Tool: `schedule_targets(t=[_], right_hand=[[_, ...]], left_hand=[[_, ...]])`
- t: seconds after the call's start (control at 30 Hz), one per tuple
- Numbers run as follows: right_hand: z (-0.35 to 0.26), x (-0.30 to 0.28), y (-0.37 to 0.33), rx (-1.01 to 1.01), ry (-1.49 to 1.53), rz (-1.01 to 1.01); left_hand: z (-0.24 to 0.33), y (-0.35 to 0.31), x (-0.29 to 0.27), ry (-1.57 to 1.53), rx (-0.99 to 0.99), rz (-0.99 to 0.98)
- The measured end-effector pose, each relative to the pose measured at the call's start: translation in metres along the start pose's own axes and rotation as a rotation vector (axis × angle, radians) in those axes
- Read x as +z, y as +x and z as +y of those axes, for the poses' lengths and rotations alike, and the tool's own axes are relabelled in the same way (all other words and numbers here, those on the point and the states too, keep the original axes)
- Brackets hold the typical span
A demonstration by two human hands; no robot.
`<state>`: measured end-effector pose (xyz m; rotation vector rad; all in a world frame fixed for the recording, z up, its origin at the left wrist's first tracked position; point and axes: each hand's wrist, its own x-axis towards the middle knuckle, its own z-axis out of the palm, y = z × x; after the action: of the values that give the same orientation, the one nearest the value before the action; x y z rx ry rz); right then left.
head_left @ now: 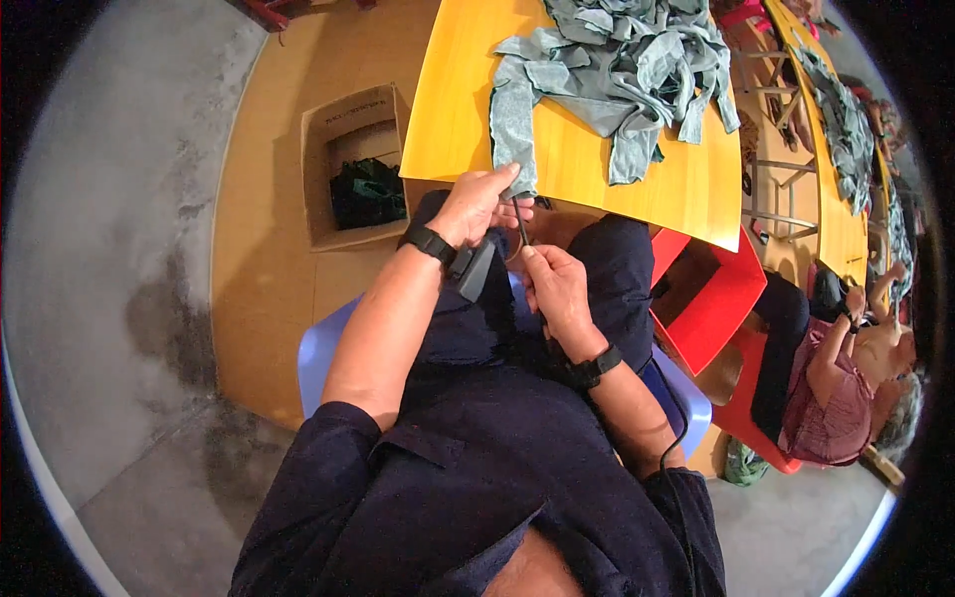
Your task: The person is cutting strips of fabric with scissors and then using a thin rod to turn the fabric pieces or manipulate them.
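Note:
A grey-green fabric strip [514, 119] hangs over the near edge of the yellow table. My left hand [476, 207] is closed on its lower end, thumb on top and some fingers beneath. Just right of it and nearer to me, my right hand [560, 291] grips a thin dark rod [520, 221]. The rod's upper end meets the strip's end by my left fingers; its tip is hidden, and I cannot tell its exact kind. More strips lie in a tangled pile [637, 75] farther up the table.
The yellow table [453, 109] ends just above my lap. A cardboard box [311, 199] holding dark green cloth stands on the floor at left. Red stools [711, 308] are on the right. Beyond them a person [836, 388] sits at another yellow table [841, 234] bearing similar cloth.

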<state>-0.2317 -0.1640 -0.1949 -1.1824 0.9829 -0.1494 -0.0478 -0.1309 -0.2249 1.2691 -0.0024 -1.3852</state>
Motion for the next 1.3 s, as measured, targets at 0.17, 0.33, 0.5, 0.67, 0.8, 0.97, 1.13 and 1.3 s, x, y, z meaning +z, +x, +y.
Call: schedule_targets(t=[0.17,0.33,0.5,0.67,0.8,0.97,1.13,1.3], right_hand=[[0.005,0.000,-0.002,0.019,0.000,0.001],[0.010,0.000,-0.007,0.018,0.000,0.008],[0.011,0.007,-0.007,-0.034,0.076,-0.010],[0.010,0.010,-0.013,-0.037,0.035,-0.086],[0.020,0.014,-0.017,-0.051,0.075,-0.193],[0.012,0.006,-0.017,-0.013,0.005,-0.312],[0.001,-0.024,-0.005,0.246,0.144,-0.353],[-0.022,-0.025,0.031,0.222,0.308,-0.252]], left_hand=[[-0.021,-0.003,0.005,-0.044,0.022,0.032],[-0.031,-0.011,0.009,-0.065,0.013,0.046],[-0.030,-0.022,0.017,-0.251,0.057,0.009],[-0.028,-0.032,0.004,-0.147,0.096,0.004],[-0.033,-0.045,0.001,-0.110,0.081,-0.016],[-0.041,-0.055,-0.002,-0.143,0.082,-0.032],[-0.046,-0.071,0.001,-0.114,0.074,-0.073],[-0.036,-0.078,0.011,-0.041,0.041,-0.109]])
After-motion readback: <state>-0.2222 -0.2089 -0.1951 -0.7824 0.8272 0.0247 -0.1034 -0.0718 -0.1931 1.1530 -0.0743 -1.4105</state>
